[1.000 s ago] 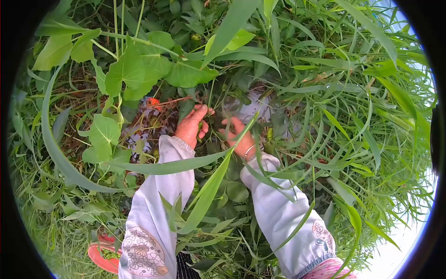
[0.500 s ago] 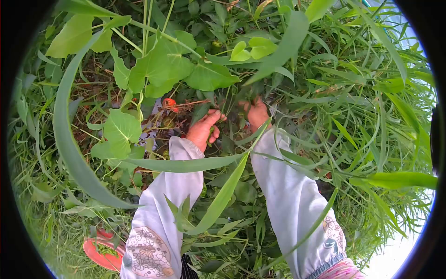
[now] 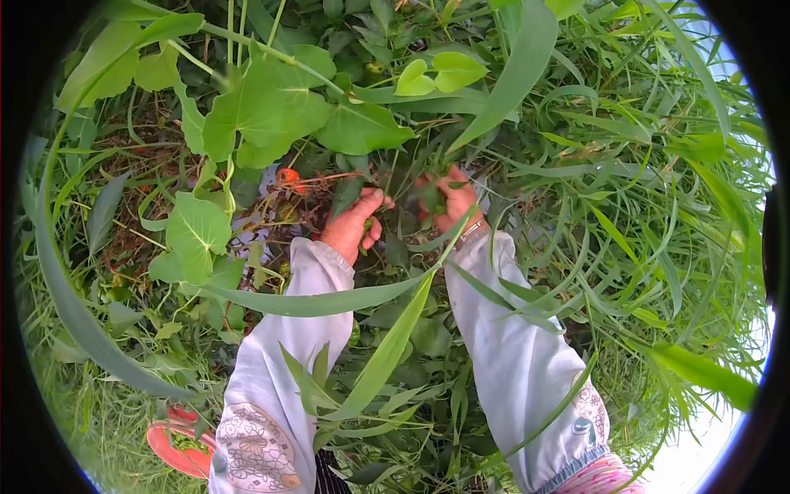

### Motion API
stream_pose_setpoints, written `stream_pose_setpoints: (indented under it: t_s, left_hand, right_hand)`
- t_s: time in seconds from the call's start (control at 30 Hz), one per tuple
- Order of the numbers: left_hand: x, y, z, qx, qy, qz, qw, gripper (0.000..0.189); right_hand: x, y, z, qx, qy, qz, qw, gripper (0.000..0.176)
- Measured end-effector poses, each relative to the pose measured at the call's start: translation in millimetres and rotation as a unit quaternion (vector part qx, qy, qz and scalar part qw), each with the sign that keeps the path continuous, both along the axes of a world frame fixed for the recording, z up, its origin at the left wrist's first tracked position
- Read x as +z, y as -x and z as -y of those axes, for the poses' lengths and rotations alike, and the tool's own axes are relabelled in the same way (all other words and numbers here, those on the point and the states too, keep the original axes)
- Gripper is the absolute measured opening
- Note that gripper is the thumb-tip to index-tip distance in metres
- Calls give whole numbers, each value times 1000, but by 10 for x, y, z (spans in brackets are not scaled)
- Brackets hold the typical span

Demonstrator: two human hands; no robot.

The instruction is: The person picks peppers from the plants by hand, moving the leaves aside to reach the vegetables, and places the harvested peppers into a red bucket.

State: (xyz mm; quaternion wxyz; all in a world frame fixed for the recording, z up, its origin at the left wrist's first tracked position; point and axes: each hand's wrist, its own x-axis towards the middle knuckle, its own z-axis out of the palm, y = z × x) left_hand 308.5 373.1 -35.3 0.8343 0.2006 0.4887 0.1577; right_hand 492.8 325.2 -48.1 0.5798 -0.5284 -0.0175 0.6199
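Note:
My left hand (image 3: pixel 352 224) reaches into a dense tangle of plants, its fingers curled around a small green pod (image 3: pixel 367 226). My right hand (image 3: pixel 449 198) is a little further in and to the right, closed on a leafy green stem (image 3: pixel 429 194) that partly hides its fingers. Both arms wear pale sleeves with a flower print near the elbows. A small red-orange fruit (image 3: pixel 286 175) hangs just left of my left hand, under broad heart-shaped leaves (image 3: pixel 267 111).
Long grass blades (image 3: pixel 387 350) cross over both forearms. Tall grass fills the right side. A red-orange object (image 3: pixel 177 445) lies on the ground at the lower left. Dry brown stems and a bit of pale sheet (image 3: pixel 263 222) show behind the left hand.
My right hand has moved up and further into the foliage and closed on a stem. My left hand has stayed about where it was, still curled.

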Motion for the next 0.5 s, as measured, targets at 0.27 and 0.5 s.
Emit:
stream_pose_setpoints:
  t_s: [0.27, 0.5]
  left_hand:
    - [-31, -31, -9, -12, -23, -25, 999, 28]
    - [232, -91, -79, -11, -64, -66, 996, 38]
  right_hand:
    - [252, 157, 258, 26, -104, -217, 970, 47]
    - [544, 465, 439, 109, -96, 18, 989, 39]
